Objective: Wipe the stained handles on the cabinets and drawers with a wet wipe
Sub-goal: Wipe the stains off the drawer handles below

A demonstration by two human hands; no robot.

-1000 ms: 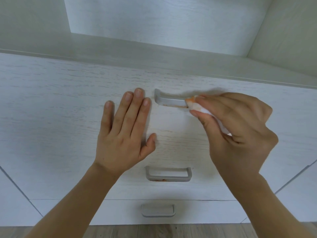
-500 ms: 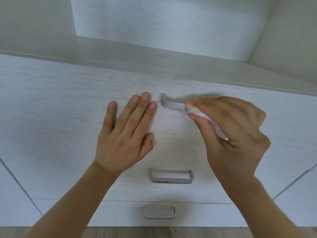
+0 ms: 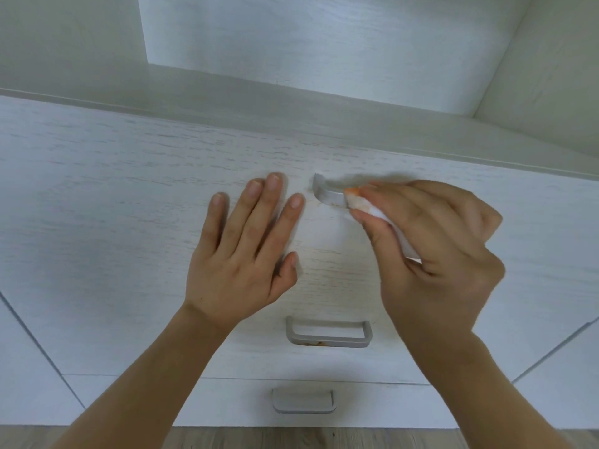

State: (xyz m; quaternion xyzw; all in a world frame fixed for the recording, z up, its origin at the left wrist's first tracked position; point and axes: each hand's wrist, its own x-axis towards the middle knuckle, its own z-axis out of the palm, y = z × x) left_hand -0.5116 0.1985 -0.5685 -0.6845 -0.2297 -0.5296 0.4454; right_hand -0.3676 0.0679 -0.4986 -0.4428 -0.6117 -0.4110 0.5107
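The right hand pinched a folded white wet wipe between thumb and curled fingers, its orange-stained tip pressed against the top drawer handle. Only the left end of that grey metal handle showed; the rest was hidden behind the wipe and fingers. A little brownish residue showed on the handle's lower edge just beside the wipe.

The left hand lay flat on the top drawer front at about nine o'clock from the handle, fingers straight and slightly spread, holding nothing, the fingertips just beside the handle's left end without touching it.

At six o'clock from the wiped handle, the middle drawer handle carried an orange-brown stain on its lower bar. Further toward six o'clock sat the bottom drawer handle, with no stain that could be made out. Wood-look flooring ran along the bottom edge, and a pale open shelf recess stood at twelve o'clock.
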